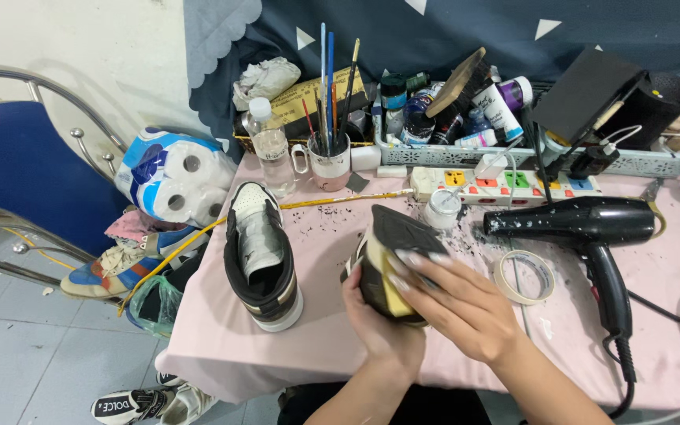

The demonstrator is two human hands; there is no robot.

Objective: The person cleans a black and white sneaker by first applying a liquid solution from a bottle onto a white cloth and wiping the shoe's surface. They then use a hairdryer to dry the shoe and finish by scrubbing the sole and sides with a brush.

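Observation:
My left hand (379,327) cups a black and yellowish sneaker (391,240) from below, tipped so its dark sole faces up. My right hand (454,295) lies over the shoe's side, fingers spread across the yellow part near the sole. The matching sneaker (260,256) stands upright on the pink table (324,346) just left of my hands, toe pointing away. Dark crumbs of scraped material are scattered on the table behind the held shoe.
A black hair dryer (584,228) and a roll of tape (524,276) lie to the right. At the back stand a power strip (505,185), a small white jar (441,209), a brush cup (330,161), a water bottle (271,149) and a tray of paints (450,118). Toilet rolls (171,177) and a blue chair (17,165) are left.

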